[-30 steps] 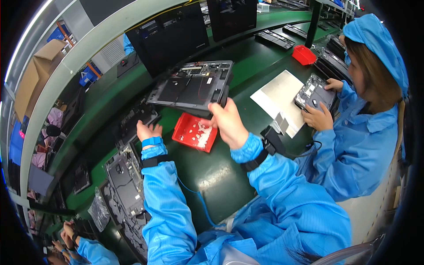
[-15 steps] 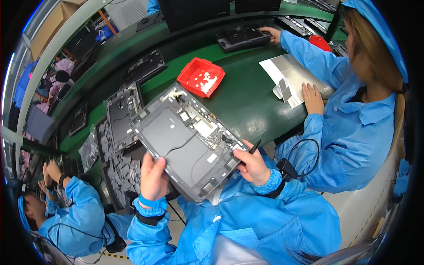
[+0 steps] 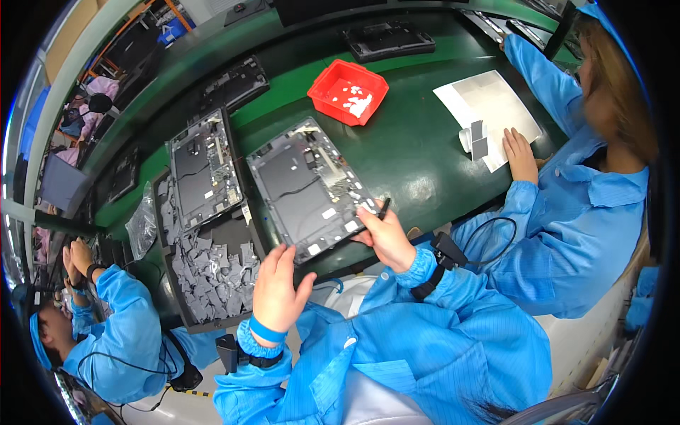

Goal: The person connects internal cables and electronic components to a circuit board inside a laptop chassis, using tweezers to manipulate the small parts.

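Green table [image 3: 407, 152] lies beneath the lowered laptop chassis [image 3: 301, 185]; left hand [image 3: 279, 292] has opened, leaving the right hand [image 3: 389, 241] gripping it.

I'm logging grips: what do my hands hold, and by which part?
Your right hand holds the laptop base by its near right corner, and a black tool, held part hidden. Your left hand is open beside the base, contact unclear.

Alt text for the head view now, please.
The right hand grips an opened laptop base by its near right corner, plus a thin black tool; the left hand is open by the near left corner. Beyond is a red bin holding white bits; to the left, another laptop base and a tray of grey pieces.
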Motion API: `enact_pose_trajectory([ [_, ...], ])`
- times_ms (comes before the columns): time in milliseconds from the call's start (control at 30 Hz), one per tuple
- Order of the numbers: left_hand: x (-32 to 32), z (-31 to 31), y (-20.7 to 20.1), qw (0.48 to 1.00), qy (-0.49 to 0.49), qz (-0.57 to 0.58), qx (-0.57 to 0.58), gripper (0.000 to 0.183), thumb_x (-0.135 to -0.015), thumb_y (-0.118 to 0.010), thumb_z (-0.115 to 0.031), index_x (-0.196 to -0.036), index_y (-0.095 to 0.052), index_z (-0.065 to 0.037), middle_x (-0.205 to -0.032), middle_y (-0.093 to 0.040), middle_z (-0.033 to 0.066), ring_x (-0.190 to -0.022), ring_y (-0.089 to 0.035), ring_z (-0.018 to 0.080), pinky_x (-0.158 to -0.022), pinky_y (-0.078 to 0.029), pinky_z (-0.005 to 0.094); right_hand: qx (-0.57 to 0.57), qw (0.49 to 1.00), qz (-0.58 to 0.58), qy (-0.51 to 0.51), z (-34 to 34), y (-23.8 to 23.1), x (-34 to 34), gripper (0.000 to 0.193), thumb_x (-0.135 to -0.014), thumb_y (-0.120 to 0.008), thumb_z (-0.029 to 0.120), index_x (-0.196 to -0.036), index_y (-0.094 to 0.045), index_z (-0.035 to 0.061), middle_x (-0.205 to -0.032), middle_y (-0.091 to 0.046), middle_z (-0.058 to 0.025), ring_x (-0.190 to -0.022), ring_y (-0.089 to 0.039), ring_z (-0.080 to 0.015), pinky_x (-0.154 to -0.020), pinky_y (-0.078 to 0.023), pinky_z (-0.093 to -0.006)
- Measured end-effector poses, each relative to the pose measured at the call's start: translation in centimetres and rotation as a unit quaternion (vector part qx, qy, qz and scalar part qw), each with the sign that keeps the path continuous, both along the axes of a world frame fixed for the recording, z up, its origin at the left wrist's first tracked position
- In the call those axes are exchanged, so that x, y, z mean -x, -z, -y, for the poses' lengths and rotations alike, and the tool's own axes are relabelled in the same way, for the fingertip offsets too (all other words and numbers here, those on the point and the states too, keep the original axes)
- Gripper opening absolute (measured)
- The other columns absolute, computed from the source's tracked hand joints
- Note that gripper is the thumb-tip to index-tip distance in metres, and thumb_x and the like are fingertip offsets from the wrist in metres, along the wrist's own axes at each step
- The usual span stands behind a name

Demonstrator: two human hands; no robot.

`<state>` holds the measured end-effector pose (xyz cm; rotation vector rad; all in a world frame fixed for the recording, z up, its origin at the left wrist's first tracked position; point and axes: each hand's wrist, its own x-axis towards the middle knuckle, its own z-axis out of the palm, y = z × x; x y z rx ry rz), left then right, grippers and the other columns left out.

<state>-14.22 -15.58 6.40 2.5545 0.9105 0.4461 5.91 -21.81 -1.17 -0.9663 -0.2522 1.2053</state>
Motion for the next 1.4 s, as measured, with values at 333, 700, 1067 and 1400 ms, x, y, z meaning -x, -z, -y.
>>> enact_pose_trajectory([
  [333,-8.7,-7.8,5.1,0.991,0.108,0.076,-0.036,0.021,-0.067,-0.061,0.0,-0.088,-0.063,-0.005,-0.085,-0.056,0.0081,-0.079,-0.051,0.0285,-0.071,-0.043,0.0352,0.095,0.743,0.661,-0.049,-1.1,0.5,-1.3,0.036,-0.072,-0.057,0.007,-0.105,-0.049,-0.0018,-0.094,-0.049,-0.0189,-0.077,-0.054,-0.0353,-0.066,-0.047,-0.0366],
  [700,-8.2,-8.3,5.6,0.984,0.099,0.127,0.08,0.011,-0.063,-0.066,0.0,-0.072,-0.062,-0.005,-0.072,-0.061,0.0056,-0.071,-0.054,0.0226,-0.064,-0.044,0.0321,-0.046,0.743,0.667,-0.014,-3.9,0.1,-2.7,0.01,-0.069,-0.064,0.008,-0.078,-0.06,0.0051,-0.074,-0.052,-0.0071,-0.063,-0.055,-0.0246,-0.054,-0.044,-0.0326],
  [1067,-8.7,-7.9,6.2,0.971,0.068,0.187,0.134,0.016,-0.063,-0.066,0.003,-0.078,-0.065,-0.002,-0.075,-0.063,0.0081,-0.073,-0.056,0.0223,-0.066,-0.045,0.0301,-0.139,0.622,0.77,-0.01,-5.0,0.3,-2.9,0.01,-0.058,-0.061,0.008,-0.064,-0.053,0.0087,-0.065,-0.045,-0.0023,-0.055,-0.05,-0.0192,-0.046,-0.041,-0.0309],
  [1400,-8.9,-7.9,6.3,0.971,0.054,0.186,0.138,0.015,-0.062,-0.067,0.001,-0.077,-0.065,-0.002,-0.074,-0.063,0.0083,-0.073,-0.057,0.0238,-0.067,-0.046,0.0319,-0.163,0.61,0.773,-0.056,-6.5,-0.6,-4.2,0.013,-0.056,-0.061,0.008,-0.06,-0.05,0.0095,-0.064,-0.045,-0.0026,-0.054,-0.05,-0.0191,-0.045,-0.04,-0.031],
])
